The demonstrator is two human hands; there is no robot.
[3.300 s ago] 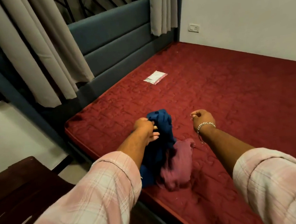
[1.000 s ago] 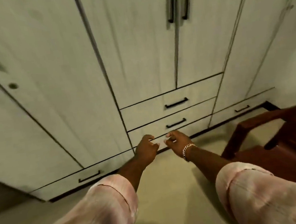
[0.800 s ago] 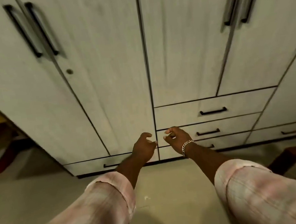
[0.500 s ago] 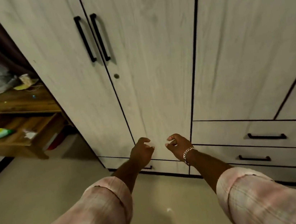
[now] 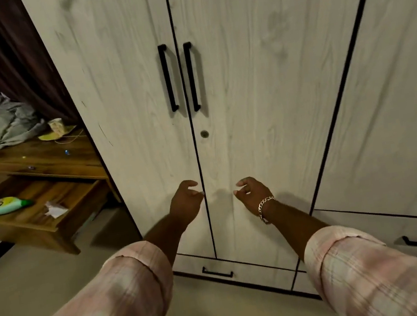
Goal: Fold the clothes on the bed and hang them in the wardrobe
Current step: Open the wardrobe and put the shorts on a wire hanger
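Wardrobe (image 5: pixel 260 98) doors now fill the view, shut; the bed is gone. Left hand (image 5: pixel 185 204) and right hand (image 5: pixel 253 191), loosely curled, empty, reach toward the handles (image 5: pixel 179 76).

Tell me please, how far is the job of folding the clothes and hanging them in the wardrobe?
Nothing looks done: no folded or hung clothes are in view. In hand: the person faces the wardrobe, doors closed; the left hand and right hand are empty, loosely curled, below the two black door handles. Left to do: probably open the doors, then fold and hang the clothes.
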